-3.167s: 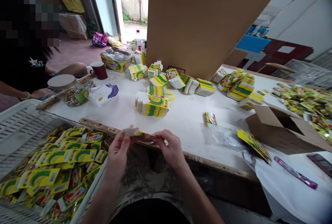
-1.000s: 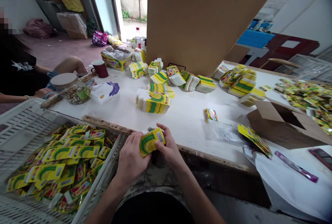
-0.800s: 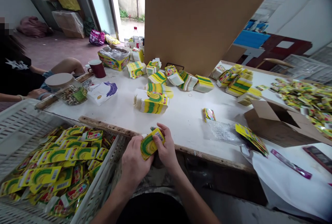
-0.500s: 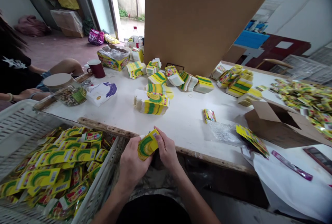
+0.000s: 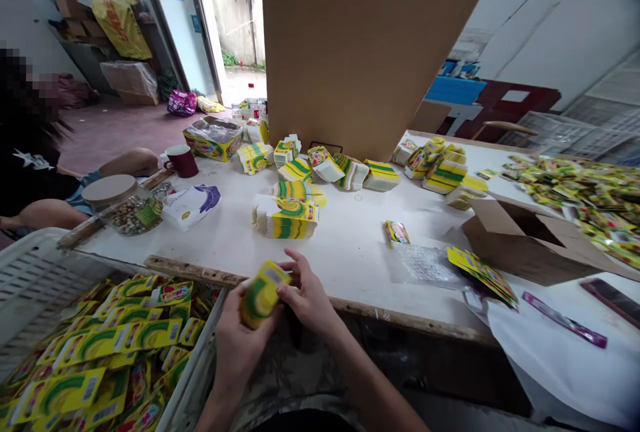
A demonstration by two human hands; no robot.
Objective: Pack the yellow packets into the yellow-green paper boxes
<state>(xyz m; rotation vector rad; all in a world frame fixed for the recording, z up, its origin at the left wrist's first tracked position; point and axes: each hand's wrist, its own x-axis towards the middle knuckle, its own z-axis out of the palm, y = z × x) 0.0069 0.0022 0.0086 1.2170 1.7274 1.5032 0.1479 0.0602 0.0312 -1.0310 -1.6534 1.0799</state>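
Left hand [image 5: 235, 339] wrapped around a small yellow-and-green carton [image 5: 259, 292], gripping it from below and behind. Right hand [image 5: 306, 295] pinching the carton's upper right edge, fingers spread over its top; blurred there, so possibly pressing a flap. Carton held just off the near edge of the table [image 5: 350, 252], above the lap. To the left and lower, a white slatted crate [image 5: 30, 279] heaped with matching flat packs [image 5: 115, 339]. Further onto the table: a stack of folded cartons [image 5: 287, 219], a single sachet [image 5: 396, 232] beside a clear plastic sheet [image 5: 430, 265], an open brown box [image 5: 525, 245] to the right. Beyond, more carton stacks, a lidded jar [image 5: 125, 202], a dark red mug [image 5: 183, 160], and a tall cardboard sheet [image 5: 365, 45] standing upright. At far left, another person's arm [image 5: 40, 215].
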